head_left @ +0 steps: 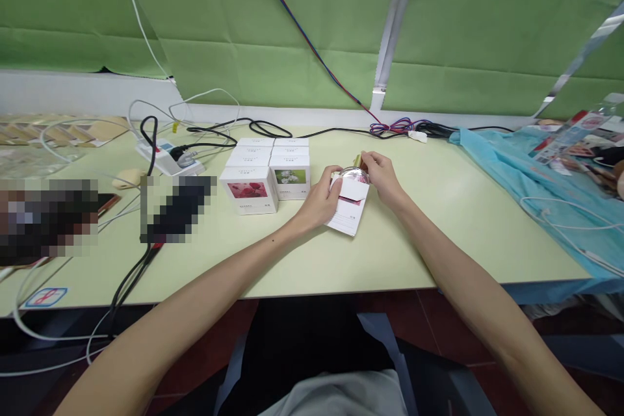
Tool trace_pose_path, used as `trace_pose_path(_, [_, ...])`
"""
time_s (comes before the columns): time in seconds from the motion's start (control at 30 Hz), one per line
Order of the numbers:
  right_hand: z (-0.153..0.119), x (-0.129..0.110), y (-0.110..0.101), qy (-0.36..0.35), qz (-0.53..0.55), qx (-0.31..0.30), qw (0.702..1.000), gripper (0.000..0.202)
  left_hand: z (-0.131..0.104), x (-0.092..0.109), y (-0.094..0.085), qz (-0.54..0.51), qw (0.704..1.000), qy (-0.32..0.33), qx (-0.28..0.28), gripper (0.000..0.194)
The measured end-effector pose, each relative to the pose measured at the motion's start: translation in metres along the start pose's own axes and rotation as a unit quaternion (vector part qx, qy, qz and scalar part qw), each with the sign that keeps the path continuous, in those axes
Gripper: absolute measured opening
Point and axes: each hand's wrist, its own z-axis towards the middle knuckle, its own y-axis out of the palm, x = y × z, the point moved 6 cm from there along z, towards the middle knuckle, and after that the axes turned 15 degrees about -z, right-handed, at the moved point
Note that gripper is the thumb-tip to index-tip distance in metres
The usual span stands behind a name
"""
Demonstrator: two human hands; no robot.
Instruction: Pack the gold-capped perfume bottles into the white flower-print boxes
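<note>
My left hand (318, 200) is closed round a white flat-looking box (349, 213) with a red picture strip, tilted above the table. At the box's upper end shows a shiny silver piece (353, 174); whether it is foil or a metal lid I cannot tell. My right hand (383, 177) pinches a small gold-coloured piece (359, 161) beside the silver piece. Left of my hands, several white cartons (249, 190) stand close together in two rows, with red or white flower pictures on their fronts.
A power strip (168, 157) with tangled cables lies at the back left, near a pixelated dark object (182, 211). On the right, a blue plastic sheet (507, 169) covers the table's edge, with a clear bottle (575, 133) on it. Black cable (336, 131) runs along the wall.
</note>
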Motion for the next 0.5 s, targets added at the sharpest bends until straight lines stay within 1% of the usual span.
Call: trace_pose_path(0.5, [-0.0005,-0.0032,-0.0003,-0.032,0.018,-0.012,0.999,0.046,-0.0002,-0.0001,0.0006,-0.007,1.0,-0.003,0.001,0.04])
